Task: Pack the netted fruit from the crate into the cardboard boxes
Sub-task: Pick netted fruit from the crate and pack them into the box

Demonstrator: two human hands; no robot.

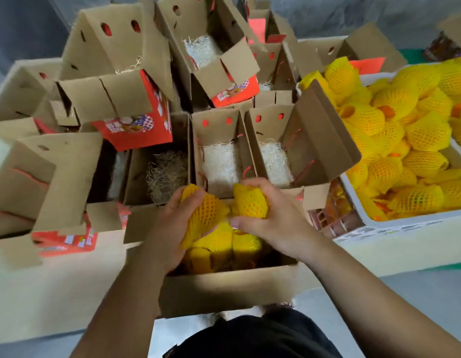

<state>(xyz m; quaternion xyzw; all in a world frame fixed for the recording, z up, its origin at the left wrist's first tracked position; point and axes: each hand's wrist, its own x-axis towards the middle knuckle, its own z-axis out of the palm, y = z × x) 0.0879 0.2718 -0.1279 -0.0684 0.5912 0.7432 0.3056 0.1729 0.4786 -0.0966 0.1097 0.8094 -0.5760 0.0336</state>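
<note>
Open boxes crowd table; fingers of both hands wrap netted fruit over near box

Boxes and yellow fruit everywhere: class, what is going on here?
A person is packing netted fruit into cardboard boxes. The left hand grips one fruit and the right hand grips another, both over the near box, which already holds several. The crate on the right is still heaped with fruit. Further boxes stand open, holding only shredded padding.
</note>
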